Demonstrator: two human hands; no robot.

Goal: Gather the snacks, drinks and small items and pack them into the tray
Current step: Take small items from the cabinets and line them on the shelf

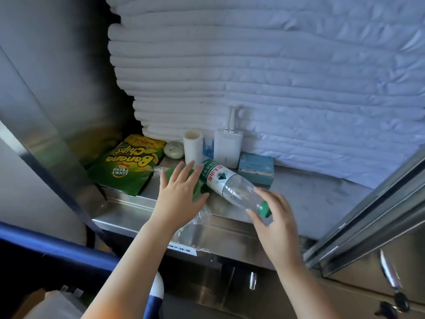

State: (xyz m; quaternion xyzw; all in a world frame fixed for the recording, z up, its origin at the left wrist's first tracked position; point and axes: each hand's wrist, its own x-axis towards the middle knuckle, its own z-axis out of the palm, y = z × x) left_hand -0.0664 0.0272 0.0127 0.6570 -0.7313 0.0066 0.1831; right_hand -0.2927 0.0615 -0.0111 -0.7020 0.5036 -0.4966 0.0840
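Hands: both reach over the front edge of the surface (310, 194), well apart from each other.
Right hand (273, 217): thumb and fingers curled round the neck of the bottle (227, 183), just behind its green cap (264, 209).
Left hand (179, 194): fingers straight and spread above the green packet (196, 188); contact cannot be confirmed.
Clear wrap (200, 217): crinkled film trailing from the packet over the front edge.
Bottle: tilted, cap toward the person, base toward the back; the clear part looks empty or nearly so.
Handling, bottle: probably light, with thin walls that dent and a smooth, slippery label. The stiff neck under the cap is the surest hold.
Handling, packet: soft and slick in its film; better pinched by the body than by the loose wrap.
Chips bag (128, 164): flat at the left end; light, contents fragile, best lifted by an edge seam.
Blue box (256, 169): just behind the bottle, rigid.
Back row: round item (174, 150), white roll (193, 146) and white charger (227, 148), against the folded linens (230, 65).
Tray: not in view.
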